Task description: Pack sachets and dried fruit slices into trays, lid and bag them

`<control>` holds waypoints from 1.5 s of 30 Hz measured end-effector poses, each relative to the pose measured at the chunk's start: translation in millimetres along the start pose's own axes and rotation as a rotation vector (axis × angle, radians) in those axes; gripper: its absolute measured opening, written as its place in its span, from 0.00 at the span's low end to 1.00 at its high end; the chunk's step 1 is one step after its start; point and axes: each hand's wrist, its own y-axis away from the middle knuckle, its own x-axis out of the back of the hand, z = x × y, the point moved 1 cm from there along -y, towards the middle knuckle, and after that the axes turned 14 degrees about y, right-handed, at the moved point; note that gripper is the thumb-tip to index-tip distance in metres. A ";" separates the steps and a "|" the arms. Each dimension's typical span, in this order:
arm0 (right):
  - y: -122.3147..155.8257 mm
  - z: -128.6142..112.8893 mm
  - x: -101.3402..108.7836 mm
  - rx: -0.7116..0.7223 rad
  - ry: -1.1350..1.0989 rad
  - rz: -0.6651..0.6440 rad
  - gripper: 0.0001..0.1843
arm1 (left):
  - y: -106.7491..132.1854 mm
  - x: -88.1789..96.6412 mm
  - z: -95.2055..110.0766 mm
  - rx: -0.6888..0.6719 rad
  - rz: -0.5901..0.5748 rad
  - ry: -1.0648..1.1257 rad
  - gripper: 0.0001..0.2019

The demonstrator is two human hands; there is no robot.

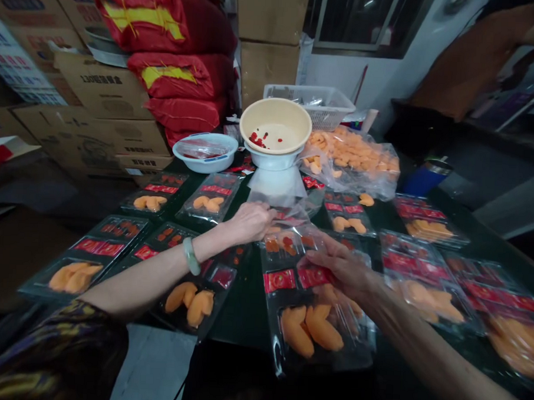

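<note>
My right hand point(341, 265) grips the side of a clear-bagged tray point(272, 327), thumb on top. Inside it lie orange folded pieces that look like fortune cookies point(296, 331), two red sachets point(279, 281) and small red-orange pieces in the upper section. My left hand point(252, 220), with a green bangle at the wrist, is closed at the loose top of the plastic bag point(288, 211); its fingertips are partly hidden. Under my left forearm lies another dark tray point(218, 307) with orange pieces, a red sachet and small red pieces.
More filled trays point(88, 245) line both sides of the dark green table. At the back are a cream bowl point(297, 122) with red pieces, a blue basin point(204, 162), a large bag of orange pieces point(353, 153) and a white basket point(337, 97). A blue cup point(422, 178) stands right.
</note>
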 end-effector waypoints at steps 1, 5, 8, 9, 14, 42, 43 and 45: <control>6.1 3.6 -3.4 -0.002 -0.023 0.034 0.32 | 5.8 -2.6 0.2 0.044 -0.004 0.048 0.10; 29.2 13.1 -16.6 -0.084 -0.107 0.161 0.32 | 26.5 -13.8 3.9 0.075 0.033 0.416 0.13; 42.4 18.8 -25.7 -0.121 -0.174 0.209 0.33 | 44.2 -18.5 16.2 -0.008 0.103 0.541 0.12; 45.6 21.4 -28.9 -0.117 -0.201 0.225 0.33 | 51.1 -19.5 22.4 -0.016 0.135 0.525 0.12; 57.9 41.0 -49.6 -0.099 -0.363 0.356 0.29 | 92.5 -25.5 60.5 -0.004 0.248 0.304 0.11; 121.5 69.8 -58.8 0.008 0.607 0.265 0.28 | 182.8 -3.5 117.0 -0.020 0.612 0.491 0.14; 122.1 71.5 -56.7 0.087 0.771 0.410 0.30 | 181.8 -4.9 116.3 -0.021 0.601 0.503 0.14; 121.3 71.6 -56.6 0.360 1.019 0.612 0.33 | 180.7 -8.6 117.2 -0.011 0.567 0.537 0.14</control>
